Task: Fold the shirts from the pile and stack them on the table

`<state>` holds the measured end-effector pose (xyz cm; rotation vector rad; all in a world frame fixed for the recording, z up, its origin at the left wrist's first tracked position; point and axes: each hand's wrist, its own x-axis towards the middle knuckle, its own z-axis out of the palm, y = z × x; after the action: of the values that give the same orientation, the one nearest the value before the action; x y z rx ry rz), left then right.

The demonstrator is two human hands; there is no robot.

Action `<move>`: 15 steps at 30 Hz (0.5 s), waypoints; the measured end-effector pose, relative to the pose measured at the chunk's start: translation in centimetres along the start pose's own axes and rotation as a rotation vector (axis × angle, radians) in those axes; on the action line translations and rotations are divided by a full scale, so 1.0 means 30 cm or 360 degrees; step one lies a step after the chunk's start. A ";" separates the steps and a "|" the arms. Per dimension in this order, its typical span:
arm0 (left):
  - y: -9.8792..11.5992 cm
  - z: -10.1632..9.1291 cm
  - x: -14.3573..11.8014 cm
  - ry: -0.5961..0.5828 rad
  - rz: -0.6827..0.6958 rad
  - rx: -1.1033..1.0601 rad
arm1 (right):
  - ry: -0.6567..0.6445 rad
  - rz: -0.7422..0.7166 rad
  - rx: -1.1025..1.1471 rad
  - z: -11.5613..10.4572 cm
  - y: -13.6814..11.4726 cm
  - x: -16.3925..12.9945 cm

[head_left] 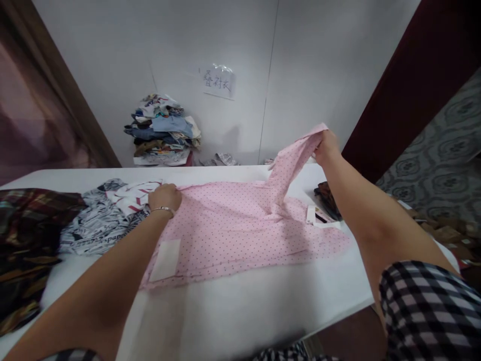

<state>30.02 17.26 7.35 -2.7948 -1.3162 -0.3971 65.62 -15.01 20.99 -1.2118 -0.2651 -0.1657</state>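
Note:
A pink shirt (225, 220) with small dark dots lies spread sideways across the white table. My left hand (165, 197), wearing a bracelet, is closed on the shirt's far left corner at the tabletop. Raised well above the table, my right hand (325, 145) grips a sleeve-like part of the same shirt, which hangs down from it in a slanting strip. A white rectangular patch (166, 259) shows at the shirt's near left end. Toward its right end lies a white tag (310, 214), with a dark strip beside it.
Patterned black-and-white clothes (97, 220) and dark plaid clothes (33, 215) lie on the left. A tall pile of folded garments (165, 133) stands against the wall, near a paper sign (219, 82). A dark garment (326, 195) lies at the right.

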 end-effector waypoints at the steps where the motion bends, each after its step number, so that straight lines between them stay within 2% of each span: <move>1: -0.022 -0.010 -0.010 0.0028 0.0043 0.0030 | 0.0048 0.0003 0.0068 -0.033 -0.007 -0.002; 3: -0.063 -0.013 -0.041 0.0107 0.0171 0.0090 | 0.0122 0.0001 0.0200 -0.115 -0.019 -0.034; 6: -0.116 0.010 -0.109 0.0152 0.0473 0.0079 | 0.0159 0.0025 0.0402 -0.267 -0.030 -0.133; 10: -0.164 0.067 -0.231 0.0010 0.0822 0.0041 | 0.0081 0.0049 0.0499 -0.488 -0.007 -0.301; 15: -0.187 0.137 -0.346 -0.0168 0.0950 -0.0023 | 0.0036 0.0288 0.0323 -0.706 0.099 -0.478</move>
<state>20.31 13.56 0.42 -3.0585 -0.4316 -0.2297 55.09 -34.08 7.25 -1.0256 -0.1473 0.0049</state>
